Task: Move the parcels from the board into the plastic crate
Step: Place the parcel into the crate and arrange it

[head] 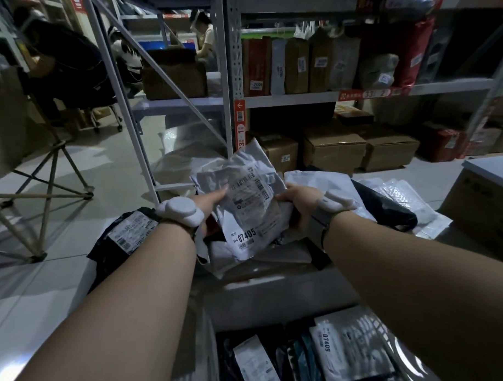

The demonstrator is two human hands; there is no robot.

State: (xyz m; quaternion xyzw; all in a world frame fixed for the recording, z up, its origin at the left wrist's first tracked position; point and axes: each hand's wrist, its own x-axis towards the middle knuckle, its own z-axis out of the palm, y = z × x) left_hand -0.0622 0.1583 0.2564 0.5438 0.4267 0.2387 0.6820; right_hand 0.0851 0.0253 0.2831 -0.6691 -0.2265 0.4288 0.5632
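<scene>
A crinkled grey plastic parcel (252, 207) with a shipping label marked 07405 is held up between both hands over the pile. My left hand (211, 203) grips its left edge, and my right hand (297, 200) grips its right edge. Below and around it lie more parcels on the board: a black one with a label (129, 231) at the left, a white one (322, 181) and a black one (386, 206) at the right. The plastic crate (208, 340) stands nearest me at the bottom, holding several labelled parcels, one marked 07409 (350, 350).
A metal shelf rack (231, 75) full of boxes and parcels rises straight ahead. Cardboard boxes (334, 150) line the floor under it. A large box (484, 195) stands at the right. A folding chair frame (45, 189) is at the left. People sit at the back left.
</scene>
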